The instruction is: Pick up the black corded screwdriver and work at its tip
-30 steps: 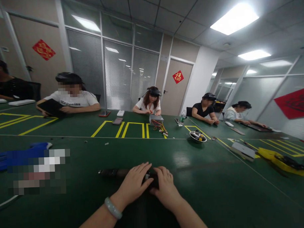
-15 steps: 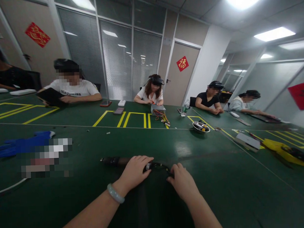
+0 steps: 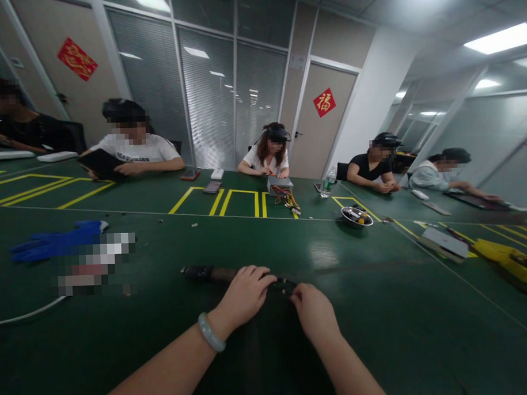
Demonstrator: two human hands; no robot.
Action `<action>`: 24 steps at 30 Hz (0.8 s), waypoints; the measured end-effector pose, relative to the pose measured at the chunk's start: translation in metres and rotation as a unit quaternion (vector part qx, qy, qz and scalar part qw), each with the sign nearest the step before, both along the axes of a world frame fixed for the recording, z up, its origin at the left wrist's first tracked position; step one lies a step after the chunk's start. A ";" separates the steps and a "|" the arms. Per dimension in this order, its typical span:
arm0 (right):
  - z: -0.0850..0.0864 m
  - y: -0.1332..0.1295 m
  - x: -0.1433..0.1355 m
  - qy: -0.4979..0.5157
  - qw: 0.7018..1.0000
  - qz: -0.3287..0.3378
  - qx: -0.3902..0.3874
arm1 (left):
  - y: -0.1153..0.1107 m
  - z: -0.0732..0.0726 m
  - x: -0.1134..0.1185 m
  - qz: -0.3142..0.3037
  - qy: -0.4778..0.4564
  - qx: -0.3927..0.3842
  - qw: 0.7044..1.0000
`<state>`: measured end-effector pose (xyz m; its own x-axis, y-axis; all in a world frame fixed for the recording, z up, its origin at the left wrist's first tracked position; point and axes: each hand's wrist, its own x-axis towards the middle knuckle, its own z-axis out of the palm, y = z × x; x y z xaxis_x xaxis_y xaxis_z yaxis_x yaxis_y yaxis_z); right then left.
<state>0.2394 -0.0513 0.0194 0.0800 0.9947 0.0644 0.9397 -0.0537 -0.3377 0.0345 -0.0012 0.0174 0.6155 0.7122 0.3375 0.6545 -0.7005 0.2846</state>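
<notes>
A dark, tube-shaped tool point(image 3: 220, 274) with a small metal tip at its left end lies on the green table in front of me. My left hand point(image 3: 248, 293) is wrapped over its right part, and the fingers hide much of that part. My right hand point(image 3: 316, 311) pinches a thin, dark, cable-like part point(image 3: 284, 282) that runs out from the tool's right end. Small shiny spots show along this part between my hands. Its exact kind is too dark to make out.
Blue gloves point(image 3: 61, 242) and a blurred object with a white cable point(image 3: 32, 315) lie at left. A metal bowl point(image 3: 356, 217) of small parts, a grey box point(image 3: 444, 244) and a yellow item point(image 3: 505, 264) are at right. Several people sit across the table, one by a power supply point(image 3: 280, 185).
The view has shifted, so most things sit slightly farther right. My left hand stays on the tool. My right-hand fingers are still pinched at the dark part, which looks less curved now.
</notes>
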 end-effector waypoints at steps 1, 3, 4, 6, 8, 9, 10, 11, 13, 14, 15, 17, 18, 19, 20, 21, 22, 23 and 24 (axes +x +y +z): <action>0.000 0.002 0.000 0.006 1.000 -0.009 0.023 | 0.000 0.002 -0.001 -0.004 0.001 -0.001 1.000; 0.002 0.007 0.002 0.016 0.997 -0.027 0.071 | -0.002 0.005 -0.002 -0.013 0.005 -0.003 1.000; 0.003 0.009 0.003 0.021 0.995 -0.032 0.091 | -0.002 0.006 -0.003 -0.017 0.007 -0.004 1.000; 0.004 0.013 0.005 0.035 0.994 -0.026 0.105 | -0.004 0.007 -0.003 -0.018 0.006 -0.006 1.000; 0.002 0.014 0.006 0.053 0.995 0.002 0.085 | -0.005 0.006 -0.003 -0.012 0.001 -0.008 1.000; 0.000 0.014 0.005 0.061 0.995 0.017 0.071 | -0.005 0.005 -0.002 -0.009 -0.002 -0.007 1.000; -0.002 0.014 0.004 0.068 0.995 0.031 0.059 | -0.005 0.004 -0.002 -0.006 -0.006 -0.006 1.000; -0.004 0.013 0.002 0.072 0.995 0.040 0.052 | -0.005 0.003 -0.002 -0.004 -0.008 -0.004 1.000; -0.007 0.011 -0.001 0.073 0.995 0.046 0.045 | -0.004 0.001 -0.001 -0.003 -0.012 -0.002 1.000; -0.008 0.011 -0.002 0.071 0.996 0.046 0.043 | -0.003 0.000 -0.001 -0.002 -0.014 -0.001 1.000; -0.008 0.010 -0.003 0.069 0.996 0.045 0.042 | -0.003 0.000 -0.001 -0.002 -0.015 -0.001 1.000; -0.007 0.010 -0.004 0.064 0.996 0.042 0.043 | -0.002 0.001 -0.001 -0.002 -0.016 -0.001 1.000; -0.006 0.010 -0.004 0.063 0.996 0.042 0.046 | -0.002 0.001 -0.002 -0.003 -0.018 -0.001 1.000; -0.006 0.010 -0.004 0.065 0.996 0.042 0.051 | -0.002 0.002 -0.001 -0.005 -0.019 0.000 1.000; -0.005 0.010 -0.004 0.068 0.995 0.044 0.058 | -0.002 0.002 -0.001 -0.006 -0.021 0.001 1.000; -0.004 0.009 -0.005 0.072 0.994 0.047 0.064 | -0.002 0.003 -0.001 -0.007 -0.022 0.002 1.000; -0.004 0.009 -0.005 0.078 0.993 0.052 0.069 | -0.002 0.003 -0.001 -0.007 -0.023 0.002 1.000; -0.003 0.009 -0.006 0.082 0.992 0.056 0.072 | -0.001 0.003 0.000 -0.004 -0.025 0.001 1.000; -0.002 0.009 -0.006 0.086 0.992 0.058 0.073 | -0.001 0.003 0.000 -0.001 -0.026 0.000 1.000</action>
